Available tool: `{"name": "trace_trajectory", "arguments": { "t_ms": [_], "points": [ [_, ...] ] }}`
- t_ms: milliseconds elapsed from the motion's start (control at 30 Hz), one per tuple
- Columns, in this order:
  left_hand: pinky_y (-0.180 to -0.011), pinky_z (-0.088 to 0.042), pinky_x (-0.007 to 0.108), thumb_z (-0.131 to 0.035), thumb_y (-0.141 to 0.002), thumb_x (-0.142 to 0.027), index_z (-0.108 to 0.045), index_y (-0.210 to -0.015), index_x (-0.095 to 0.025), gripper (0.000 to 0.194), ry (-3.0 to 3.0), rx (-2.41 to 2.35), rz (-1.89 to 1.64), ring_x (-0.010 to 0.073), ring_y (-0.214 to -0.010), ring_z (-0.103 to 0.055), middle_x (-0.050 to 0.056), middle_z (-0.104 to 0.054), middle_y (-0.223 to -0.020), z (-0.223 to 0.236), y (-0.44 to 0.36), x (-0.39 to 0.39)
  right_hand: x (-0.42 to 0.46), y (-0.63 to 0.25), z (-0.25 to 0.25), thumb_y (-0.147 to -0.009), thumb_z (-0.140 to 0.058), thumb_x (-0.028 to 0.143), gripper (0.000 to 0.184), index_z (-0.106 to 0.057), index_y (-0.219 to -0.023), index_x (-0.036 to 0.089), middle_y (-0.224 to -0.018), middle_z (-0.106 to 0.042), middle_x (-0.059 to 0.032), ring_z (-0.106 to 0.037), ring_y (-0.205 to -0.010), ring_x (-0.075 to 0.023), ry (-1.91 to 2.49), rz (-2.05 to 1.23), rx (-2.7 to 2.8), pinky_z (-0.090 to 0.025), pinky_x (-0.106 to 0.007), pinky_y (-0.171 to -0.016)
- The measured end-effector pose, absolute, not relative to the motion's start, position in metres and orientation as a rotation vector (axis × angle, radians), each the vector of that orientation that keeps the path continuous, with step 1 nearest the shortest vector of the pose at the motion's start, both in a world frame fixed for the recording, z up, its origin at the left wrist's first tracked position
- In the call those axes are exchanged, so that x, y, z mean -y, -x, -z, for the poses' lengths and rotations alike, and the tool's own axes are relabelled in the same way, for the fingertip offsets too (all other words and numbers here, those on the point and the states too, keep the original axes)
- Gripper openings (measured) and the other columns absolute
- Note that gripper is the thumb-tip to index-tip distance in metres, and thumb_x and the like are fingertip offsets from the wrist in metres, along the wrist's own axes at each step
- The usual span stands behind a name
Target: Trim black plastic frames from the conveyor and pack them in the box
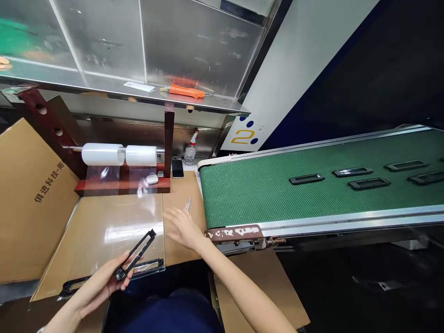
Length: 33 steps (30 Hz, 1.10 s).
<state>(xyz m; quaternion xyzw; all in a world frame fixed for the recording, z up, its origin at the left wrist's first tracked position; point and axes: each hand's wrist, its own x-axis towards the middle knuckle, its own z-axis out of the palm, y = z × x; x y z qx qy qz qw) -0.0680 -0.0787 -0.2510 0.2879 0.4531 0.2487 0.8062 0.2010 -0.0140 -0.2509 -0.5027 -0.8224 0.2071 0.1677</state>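
My left hand (104, 282) grips a slim black rectangular frame part (136, 254), tilted up to the right above the near edge of the work surface. My right hand (182, 228) hovers flat with fingers spread over the cardboard-covered bench (180, 189), holding nothing, just left of the conveyor's end. A clear film sheet (114, 226) lies on the bench under both hands. Two more black frame parts (149, 267) lie along the sheet's near edge.
A green conveyor belt (263, 194) runs off to the right carrying several black frames (306, 179). Two white film rolls (120, 155) hang on a red-brown stand. A phone (177, 168), spray bottle (190, 151), small blade (188, 204) and cardboard box (31, 199) sit nearby; an orange tool (185, 91) lies on the steel shelf.
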Motion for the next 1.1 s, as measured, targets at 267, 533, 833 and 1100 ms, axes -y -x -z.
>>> {"name": "trace_trajectory", "arguments": {
  "t_ms": [267, 533, 833, 1100],
  "points": [
    [-0.096, -0.044, 0.042, -0.054, -0.078, -0.067, -0.062, -0.114, -0.014, 0.064, -0.761, -1.098, -0.625, 0.0304, -0.106, -0.057, 0.015, -0.064, -0.110, 0.283, 0.075, 0.041, 0.042, -0.191, 0.268, -0.088, -0.059, 0.029, 0.029, -0.057, -0.114, 0.016, -0.107, -0.066, -0.0093, -0.059, -0.101, -0.0204, 1.106, -0.458, 2.396, -0.048, -0.033, -0.092],
    [-0.112, -0.022, 0.053, -0.033, -0.092, -0.061, -0.013, -0.147, -0.018, 0.073, -0.777, -1.263, -0.853, 0.0292, -0.132, -0.037, 0.017, -0.032, -0.149, 0.357, 0.069, 0.007, 0.058, -0.189, 0.310, -0.081, -0.066, 0.018, 0.035, -0.054, -0.114, 0.019, -0.106, -0.064, -0.0084, -0.058, -0.103, -0.0221, 1.374, -0.505, 2.269, -0.050, -0.037, -0.091],
    [-0.103, -0.039, 0.045, -0.050, -0.085, -0.062, -0.042, -0.133, -0.012, 0.070, -0.752, -1.045, -0.390, 0.0251, -0.110, -0.060, 0.016, -0.063, -0.118, 0.346, 0.095, 0.016, 0.060, -0.168, 0.339, -0.080, -0.068, 0.022, 0.034, -0.057, -0.112, 0.018, -0.107, -0.063, -0.0080, -0.057, -0.101, -0.0218, 1.444, -0.582, 2.339, -0.051, -0.035, -0.088],
    [-0.106, -0.036, 0.046, -0.054, -0.080, -0.068, -0.048, -0.128, -0.014, 0.072, -0.799, -1.061, -0.385, 0.0260, -0.112, -0.059, 0.016, -0.061, -0.123, 0.345, 0.093, 0.019, 0.061, -0.158, 0.344, -0.083, -0.065, 0.027, 0.032, -0.056, -0.113, 0.020, -0.104, -0.062, -0.0066, -0.056, -0.101, -0.0207, 1.442, -0.607, 2.379, -0.050, -0.034, -0.088]
  ]
}}
